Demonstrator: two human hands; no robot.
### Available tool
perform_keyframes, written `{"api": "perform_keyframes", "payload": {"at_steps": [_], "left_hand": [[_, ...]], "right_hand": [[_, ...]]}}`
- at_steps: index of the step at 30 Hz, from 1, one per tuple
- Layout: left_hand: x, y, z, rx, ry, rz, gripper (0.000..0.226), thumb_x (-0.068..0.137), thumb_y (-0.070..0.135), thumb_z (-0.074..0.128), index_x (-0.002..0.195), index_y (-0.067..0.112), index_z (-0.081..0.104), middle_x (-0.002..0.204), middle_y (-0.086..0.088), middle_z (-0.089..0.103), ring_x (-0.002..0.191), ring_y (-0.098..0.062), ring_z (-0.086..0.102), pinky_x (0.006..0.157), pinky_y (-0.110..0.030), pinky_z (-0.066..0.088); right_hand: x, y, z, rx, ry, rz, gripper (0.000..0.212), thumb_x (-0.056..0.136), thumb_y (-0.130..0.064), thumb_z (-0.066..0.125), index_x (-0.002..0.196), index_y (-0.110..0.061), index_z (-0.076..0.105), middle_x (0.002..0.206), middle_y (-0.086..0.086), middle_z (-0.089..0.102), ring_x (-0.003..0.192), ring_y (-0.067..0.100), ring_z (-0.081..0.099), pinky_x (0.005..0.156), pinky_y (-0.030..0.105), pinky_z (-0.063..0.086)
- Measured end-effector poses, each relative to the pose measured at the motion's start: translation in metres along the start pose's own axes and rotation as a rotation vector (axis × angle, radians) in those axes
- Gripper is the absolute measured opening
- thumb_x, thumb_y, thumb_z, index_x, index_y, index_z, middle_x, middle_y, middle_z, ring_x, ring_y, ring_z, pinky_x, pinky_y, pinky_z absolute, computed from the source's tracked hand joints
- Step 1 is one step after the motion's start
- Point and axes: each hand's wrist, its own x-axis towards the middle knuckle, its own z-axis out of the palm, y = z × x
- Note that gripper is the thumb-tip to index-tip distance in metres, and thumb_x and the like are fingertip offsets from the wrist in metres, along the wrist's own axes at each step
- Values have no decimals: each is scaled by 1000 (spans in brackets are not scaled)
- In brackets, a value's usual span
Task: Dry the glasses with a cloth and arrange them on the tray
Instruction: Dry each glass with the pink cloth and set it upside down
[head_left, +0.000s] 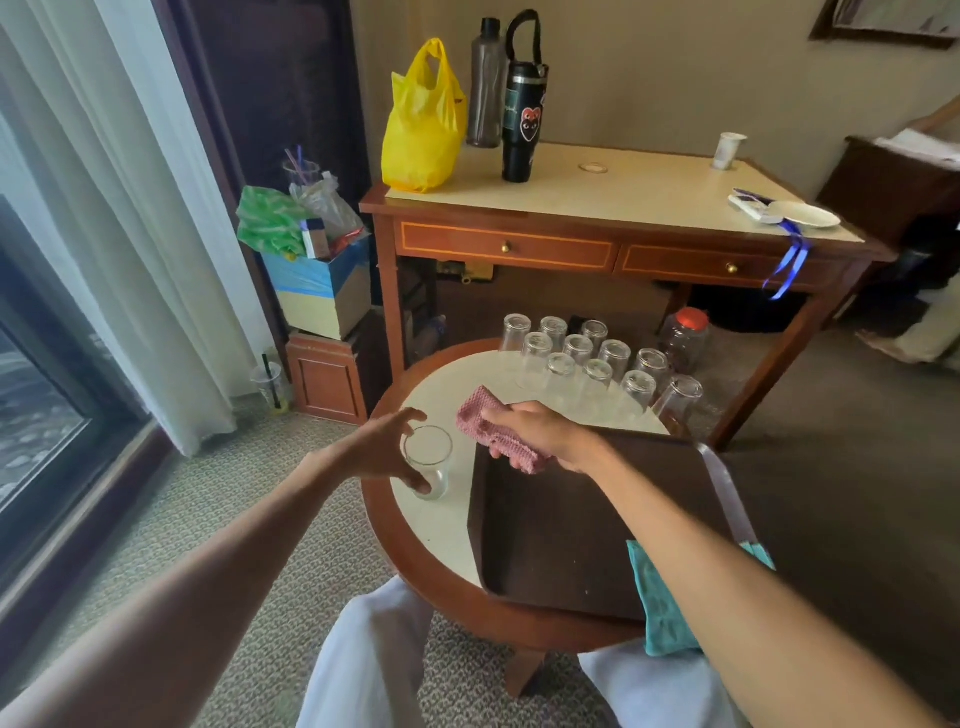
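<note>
Nearest: teal cloth (660, 608) at the tray's near right corner, partly under the right forearm. Brown tray (561, 545) sits on the right half of the round table (415, 566), nothing in it. Left hand (384, 447) grips one glass (427, 462), fingers curled over the far side of the rim, thumb low on the near side. The glass is upright, mouth up, above the cream tabletop just left of the tray; can't tell if its base is touching. Right hand (540, 431) is clamped on a bunched pink cloth (493, 436), fingers wrapped round it, above the tray's far left corner, close to the glass but not touching it. Behind the hands: upturned glasses (577, 358), eleven by my count, mouth down in tight rows on the far side of the table, none on the tray. Far: wooden desk (649, 197) against the wall, carrying a yellow bag (421, 130), grey bottle (485, 88), black tumbler (522, 124), paper cup (727, 150) and a white plate (804, 214).
</note>
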Motion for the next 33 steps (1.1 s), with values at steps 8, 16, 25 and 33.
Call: {"api": "perform_keyframes", "payload": {"at_steps": [8,16,25,33], "left_hand": [[9,-22,15,-94,120,55,73,64,34,98,128,21,64,129,1,67,117,-19,63,99,-34,53],[12,-5,10,-240,179,108,64,64,25,98,115,27,59,119,4,73,112,-15,69,99,-45,57],[-2,85,-45,-45,190,386,68,70,25,94,129,28,59,126,12,66,116,-9,63,82,-15,50],[-13,148,-63,-160,159,487,72,65,39,95,130,31,65,125,15,65,112,5,61,91,-13,52]], "right_hand": [[24,4,17,-57,40,-60,36,105,-39,47,111,-8,64,73,7,63,49,11,54,44,20,43],[21,1,6,-72,54,-60,40,104,-38,51,119,-2,61,73,6,66,59,17,59,43,22,43],[-21,-21,-37,-32,-17,-62,39,99,-37,61,117,-2,60,90,18,76,67,30,65,42,26,45],[-61,-28,-68,-4,189,-166,15,102,-6,53,106,1,66,89,23,73,53,15,65,50,26,54]]}}
